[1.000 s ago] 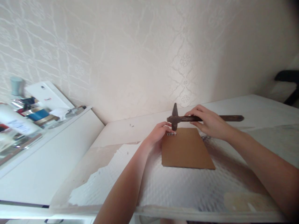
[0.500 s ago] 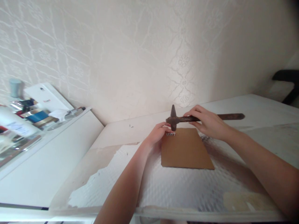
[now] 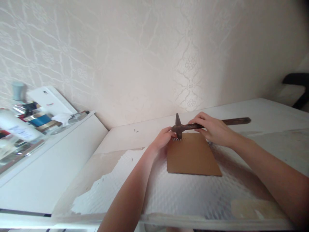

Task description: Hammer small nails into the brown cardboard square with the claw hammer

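My right hand point(image 3: 212, 129) is closed around the wooden handle of a hammer point(image 3: 179, 128), gripping it partway along, with the handle's end sticking out to the right. The dark hammer head is low over the upper left part of a brown board point(image 3: 191, 158), right by a short row of small metal nails point(image 3: 175, 139) standing in it. At that same corner, my left hand point(image 3: 165, 138) has its fingers drawn together. The hammer head partly covers those fingertips, so what they pinch is hidden.
The board lies on a white table point(image 3: 125, 137) with a torn, textured silvery covering point(image 3: 183, 196). A few loose nails point(image 3: 136, 130) lie toward the wall. At left, a white cabinet point(image 3: 60, 158) carries bottles, tape and a white box point(image 3: 51, 101). A dark chair part shows at far right.
The hammer head has come down a little, closer to the nails and the board. My left hand stays at the board's upper left corner.
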Motion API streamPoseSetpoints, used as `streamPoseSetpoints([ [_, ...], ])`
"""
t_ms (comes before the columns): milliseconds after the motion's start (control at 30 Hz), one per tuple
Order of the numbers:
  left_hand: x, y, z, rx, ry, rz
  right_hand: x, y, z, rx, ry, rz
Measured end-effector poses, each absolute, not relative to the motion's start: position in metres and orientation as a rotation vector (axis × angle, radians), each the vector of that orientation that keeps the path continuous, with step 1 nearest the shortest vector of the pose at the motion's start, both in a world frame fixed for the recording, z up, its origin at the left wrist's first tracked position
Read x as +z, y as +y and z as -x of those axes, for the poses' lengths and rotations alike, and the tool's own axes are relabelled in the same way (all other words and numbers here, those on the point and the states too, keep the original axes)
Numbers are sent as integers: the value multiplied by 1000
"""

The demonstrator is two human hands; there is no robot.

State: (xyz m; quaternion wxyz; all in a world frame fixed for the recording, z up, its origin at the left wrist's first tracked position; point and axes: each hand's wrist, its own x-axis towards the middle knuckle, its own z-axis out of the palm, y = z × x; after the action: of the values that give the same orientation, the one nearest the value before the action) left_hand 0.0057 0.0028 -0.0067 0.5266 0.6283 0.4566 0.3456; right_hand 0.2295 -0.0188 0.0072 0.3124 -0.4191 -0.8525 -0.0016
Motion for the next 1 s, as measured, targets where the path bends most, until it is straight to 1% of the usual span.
streamPoseSetpoints([
  [233,4,-7,-6,804,1179,-1514,4,-12,-235,-86,-2105,1169],
  [433,2,-5,-5,800,1196,-1573,-8,-2,-243,-80,-1938,1519],
  [567,-3,1,0,871,1274,-1689,-7,-2,-248,-23,-1818,1800],
  [700,-4,11,14,938,1578,-1903,-4,-4,-254,34,-1774,1951],
  [800,-3,17,29,863,1921,-1996,-8,-1,-257,67,-1771,1994],
  [900,-1,18,44,792,2289,-1992,-13,2,-259,65,-1775,2015],
  [1000,1,16,58,758,2541,-1883,-15,4,-260,41,-1813,2019],
])
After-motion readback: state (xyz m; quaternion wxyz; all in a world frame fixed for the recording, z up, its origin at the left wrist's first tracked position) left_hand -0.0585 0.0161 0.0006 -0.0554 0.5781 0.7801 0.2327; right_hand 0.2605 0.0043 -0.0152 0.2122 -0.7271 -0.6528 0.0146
